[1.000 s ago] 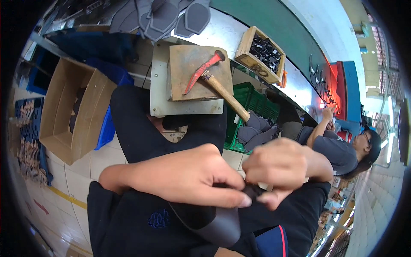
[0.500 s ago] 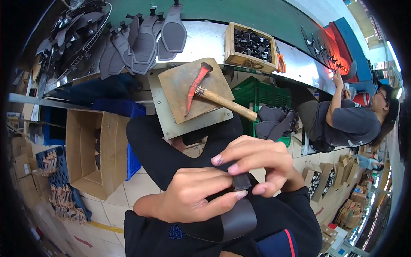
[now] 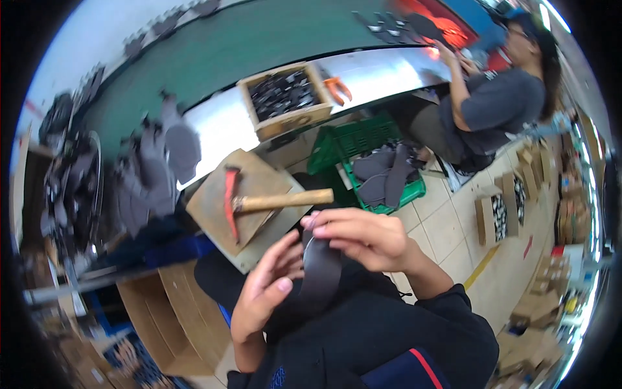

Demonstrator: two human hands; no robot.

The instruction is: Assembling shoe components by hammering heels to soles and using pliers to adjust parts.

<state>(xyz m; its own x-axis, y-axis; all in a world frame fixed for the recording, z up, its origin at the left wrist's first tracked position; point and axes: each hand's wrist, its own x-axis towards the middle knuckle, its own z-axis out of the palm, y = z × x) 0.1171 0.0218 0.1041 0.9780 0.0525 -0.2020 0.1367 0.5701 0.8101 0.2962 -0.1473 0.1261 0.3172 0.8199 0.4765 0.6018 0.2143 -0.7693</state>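
Note:
A dark grey, flexible sole-shaped piece (image 3: 322,275) hangs curved in front of my body. Thumb and fingers of my right hand (image 3: 366,238) pinch its upper end. My left hand (image 3: 264,285) is beside the piece, thumb and fingers apart; whether its fingertips touch the edge I cannot tell. Beyond my hands, a hammer (image 3: 282,200) with a red head and wooden handle lies on a square brown board (image 3: 207,194).
A wooden box (image 3: 285,122) of small black parts and orange-handled pliers (image 3: 337,89) sit on the metal bench edge. Grey sole pieces (image 3: 146,172) lie at left. A green crate (image 3: 414,193) holds more. A cardboard box (image 3: 188,318) stands lower left; a co-worker (image 3: 499,97) sits at right.
My view has swung to the right. My left hand has let go of the piece and opened. My right hand has closed on its end, and the piece is now raised and hanging.

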